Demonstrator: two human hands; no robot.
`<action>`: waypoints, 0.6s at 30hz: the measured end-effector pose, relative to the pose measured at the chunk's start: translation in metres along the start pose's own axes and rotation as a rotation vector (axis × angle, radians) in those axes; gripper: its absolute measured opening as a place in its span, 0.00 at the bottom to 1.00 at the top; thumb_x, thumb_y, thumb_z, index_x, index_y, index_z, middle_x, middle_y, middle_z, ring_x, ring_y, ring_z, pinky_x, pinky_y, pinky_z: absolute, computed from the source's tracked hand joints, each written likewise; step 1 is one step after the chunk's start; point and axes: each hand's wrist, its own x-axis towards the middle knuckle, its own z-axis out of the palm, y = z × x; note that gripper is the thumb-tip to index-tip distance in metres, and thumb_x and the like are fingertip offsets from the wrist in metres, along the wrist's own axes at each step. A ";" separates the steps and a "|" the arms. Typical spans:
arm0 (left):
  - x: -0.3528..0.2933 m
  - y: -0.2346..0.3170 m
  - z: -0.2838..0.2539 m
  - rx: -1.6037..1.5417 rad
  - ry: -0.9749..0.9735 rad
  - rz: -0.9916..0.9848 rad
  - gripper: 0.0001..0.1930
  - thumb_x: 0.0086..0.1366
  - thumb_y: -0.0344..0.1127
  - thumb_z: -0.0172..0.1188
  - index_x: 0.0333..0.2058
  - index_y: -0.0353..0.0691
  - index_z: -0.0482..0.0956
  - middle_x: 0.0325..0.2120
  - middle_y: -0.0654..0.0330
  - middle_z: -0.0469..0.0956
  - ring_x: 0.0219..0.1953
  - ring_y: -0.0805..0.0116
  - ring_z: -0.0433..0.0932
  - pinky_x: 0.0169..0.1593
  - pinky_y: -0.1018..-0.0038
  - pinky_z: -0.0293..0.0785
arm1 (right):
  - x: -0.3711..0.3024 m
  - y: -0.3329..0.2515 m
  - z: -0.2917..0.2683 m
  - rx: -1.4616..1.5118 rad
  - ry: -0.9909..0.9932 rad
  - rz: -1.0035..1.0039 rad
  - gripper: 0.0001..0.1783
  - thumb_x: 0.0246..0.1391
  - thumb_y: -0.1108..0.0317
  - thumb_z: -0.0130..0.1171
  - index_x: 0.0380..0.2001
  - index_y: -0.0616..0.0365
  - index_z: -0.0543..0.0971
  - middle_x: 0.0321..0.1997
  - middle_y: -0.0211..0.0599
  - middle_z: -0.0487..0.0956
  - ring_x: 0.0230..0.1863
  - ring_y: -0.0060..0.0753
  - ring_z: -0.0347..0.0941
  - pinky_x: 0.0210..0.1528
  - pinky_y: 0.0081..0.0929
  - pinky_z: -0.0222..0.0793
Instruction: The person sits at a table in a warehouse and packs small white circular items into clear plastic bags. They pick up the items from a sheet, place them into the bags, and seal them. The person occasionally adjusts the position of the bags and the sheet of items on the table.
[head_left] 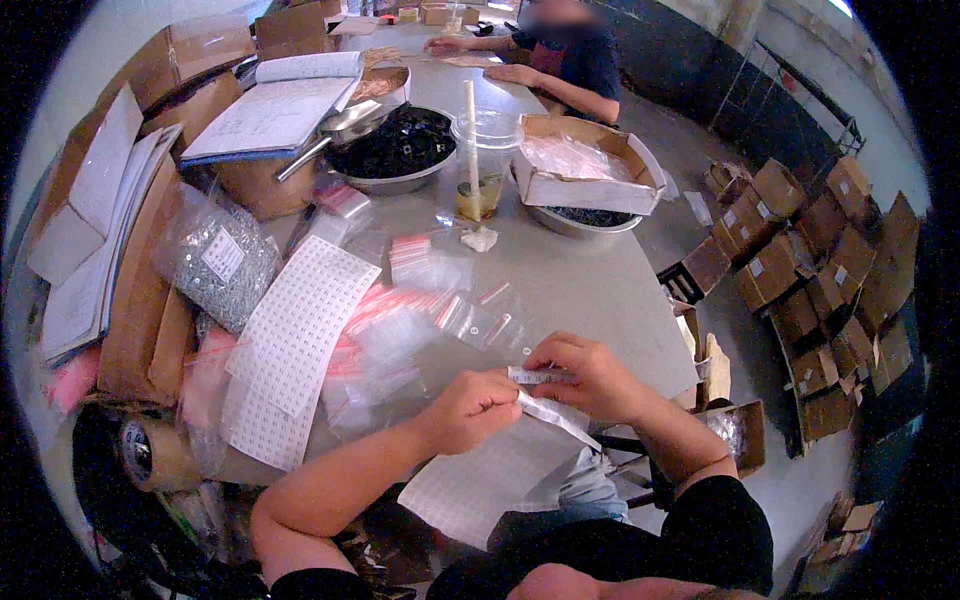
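Observation:
In front of my body, a white label sheet (480,480) hangs over the table's near edge toward my lap. My left hand (468,412) is closed, its fingers pinching the upper edge of this sheet. Close by on the right, my right hand (590,382) pinches a narrow printed label strip (535,376) between thumb and fingers; whether the strip is still joined to the sheet cannot be made out. Just beyond my hands lie small clear zip bags (505,333), some with a round white sticker. More zip bags with red strips (385,310) spread out to the left.
Printed label sheets (305,325) lie left, beside a bag of small metal parts (222,255). Farther off stand a bowl of black parts (395,150), a plastic cup (482,180) and a carton of bags (585,165). A person (565,65) sits across; cardboard boxes (770,270) stack right.

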 end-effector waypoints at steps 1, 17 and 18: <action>-0.001 0.002 0.001 0.018 -0.004 0.007 0.15 0.60 0.31 0.52 0.18 0.32 0.61 0.16 0.53 0.61 0.22 0.59 0.63 0.31 0.67 0.61 | 0.001 -0.003 0.000 0.002 0.005 -0.020 0.14 0.45 0.73 0.66 0.38 0.58 0.77 0.38 0.40 0.77 0.40 0.42 0.76 0.41 0.31 0.73; 0.002 0.016 -0.002 0.078 -0.064 -0.042 0.14 0.58 0.31 0.55 0.18 0.31 0.64 0.17 0.48 0.66 0.22 0.52 0.65 0.29 0.63 0.63 | 0.002 -0.011 0.019 -0.274 0.187 -0.059 0.08 0.39 0.73 0.65 0.25 0.57 0.76 0.28 0.39 0.74 0.30 0.47 0.74 0.31 0.37 0.71; 0.002 0.016 -0.001 0.079 -0.060 -0.049 0.14 0.58 0.31 0.55 0.18 0.31 0.64 0.17 0.48 0.66 0.22 0.52 0.65 0.29 0.63 0.63 | 0.002 -0.011 0.019 -0.268 0.167 -0.050 0.08 0.41 0.71 0.64 0.25 0.57 0.75 0.28 0.40 0.74 0.31 0.48 0.74 0.32 0.39 0.71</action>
